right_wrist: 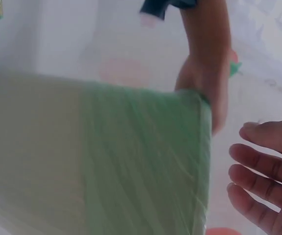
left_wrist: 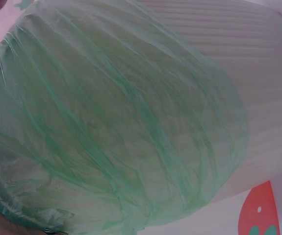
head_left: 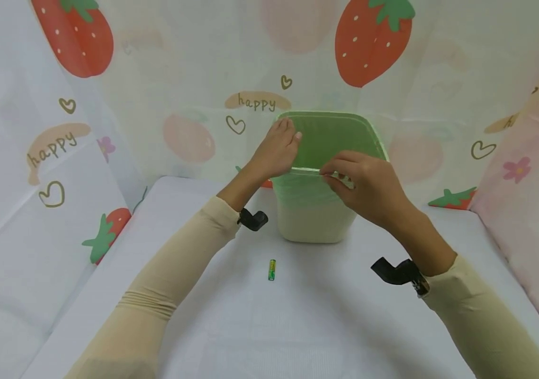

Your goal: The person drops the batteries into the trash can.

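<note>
A cream-coloured, ribbed plastic waste bin (head_left: 314, 221) with rounded corners stands upright toward the back of the white table (head_left: 326, 321), lined with a thin translucent green plastic bag (head_left: 331, 137) whose edge is folded over the rim and hangs partway down the outer wall. The left hand (head_left: 276, 150) rests on the bin's left rim at the far corner, fingers laid over the bag edge there; its grip on the film is loose at most, and whether the fingers actually pinch it cannot be told. The right hand (head_left: 369, 187) is at the near rim, thumb and fingertips pinching the folded bag edge (the right wrist view is blurred and shows its fingers (right_wrist: 258, 169) only partly curled beside the green film). Both arms wear beige sleeves, each with a black camera mount at the wrist. A small green-and-yellow battery (head_left: 271, 269) lies on the table in front of the bin, well apart from both hands. A pale strawberry-printed cloth (head_left: 193, 79) encloses the table behind and at both sides.
</note>
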Demonstrator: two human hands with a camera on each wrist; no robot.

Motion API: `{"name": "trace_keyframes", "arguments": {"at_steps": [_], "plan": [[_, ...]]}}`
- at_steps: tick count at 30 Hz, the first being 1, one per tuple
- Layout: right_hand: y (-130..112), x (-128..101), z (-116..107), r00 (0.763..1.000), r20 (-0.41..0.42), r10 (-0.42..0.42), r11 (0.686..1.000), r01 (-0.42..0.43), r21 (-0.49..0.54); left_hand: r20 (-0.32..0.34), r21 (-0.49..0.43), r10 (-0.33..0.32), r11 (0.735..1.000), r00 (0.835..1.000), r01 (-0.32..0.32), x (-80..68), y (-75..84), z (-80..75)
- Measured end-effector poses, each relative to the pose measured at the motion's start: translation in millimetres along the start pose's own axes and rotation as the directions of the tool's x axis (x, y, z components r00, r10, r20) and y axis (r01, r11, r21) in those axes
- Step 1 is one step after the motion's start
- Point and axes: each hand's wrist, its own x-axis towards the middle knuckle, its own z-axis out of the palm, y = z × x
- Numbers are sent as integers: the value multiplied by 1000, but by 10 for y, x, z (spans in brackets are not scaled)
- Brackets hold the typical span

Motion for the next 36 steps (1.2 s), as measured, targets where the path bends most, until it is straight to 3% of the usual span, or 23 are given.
{"name": "trace_keyframes", "arguments": {"at_steps": [8,22,27,36], "plan": [[-204,-296,290,997,63,-46,997,42,64,0,7,2,1000,1000,-2,-9,-6,21],[-367,-771,1033,978,208,2,989,-32,143,0,-12,14,1000,1000,-14,17,-8,19],[-413,-860,1248,959,283,31,989,-71,133,2,-11,8,1000,1000,-8,16,-15,16],[-401,-1012,1561,898,423,120,975,-186,118,0,-19,7,1000,1000,-7,1,-17,6]]}}
